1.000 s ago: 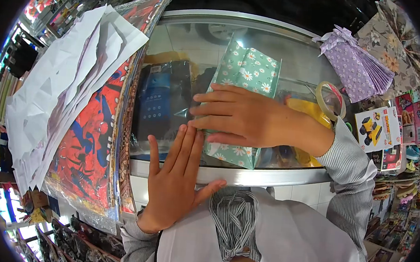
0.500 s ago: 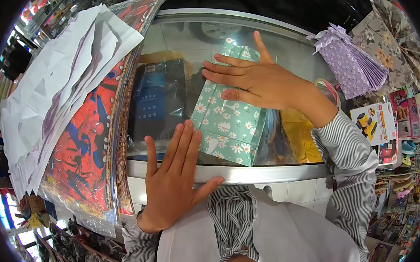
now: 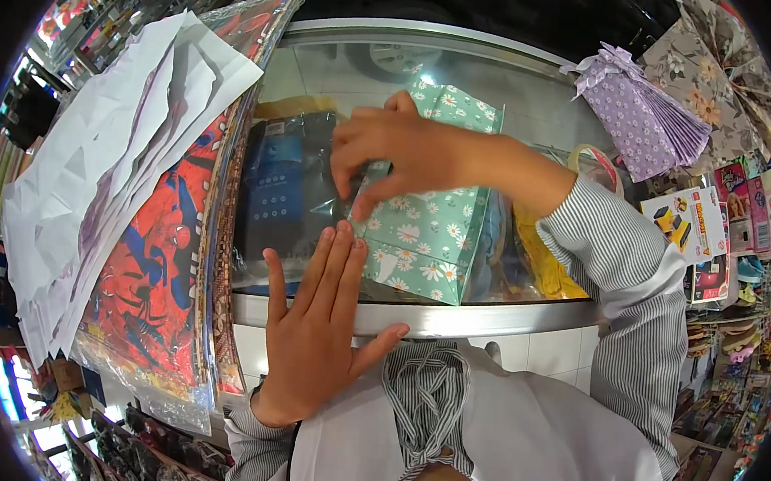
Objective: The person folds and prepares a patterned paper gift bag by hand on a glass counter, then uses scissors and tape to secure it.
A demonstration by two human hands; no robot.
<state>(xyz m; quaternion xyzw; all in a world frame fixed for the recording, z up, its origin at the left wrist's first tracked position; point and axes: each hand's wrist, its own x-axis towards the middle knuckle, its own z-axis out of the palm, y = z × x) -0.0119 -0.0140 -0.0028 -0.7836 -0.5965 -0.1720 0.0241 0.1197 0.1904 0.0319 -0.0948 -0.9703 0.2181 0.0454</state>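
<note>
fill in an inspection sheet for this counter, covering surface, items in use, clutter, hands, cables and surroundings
Surface: glass counter with metal edging; a dark packet shows in the glass area.
Items in use: folded green daisy paper, lying on the glass.
Clutter: white sheets over plastic-wrapped red prints on the left; tape roll, purple pleated paper and toy box on the right.
Hands: left hand flat, fingers outstretched; right hand over the paper's left side, fingers bent, contact unclear.
Cables: nothing seen.
Surroundings: crowded shelves on the right; tiled floor below.
</note>
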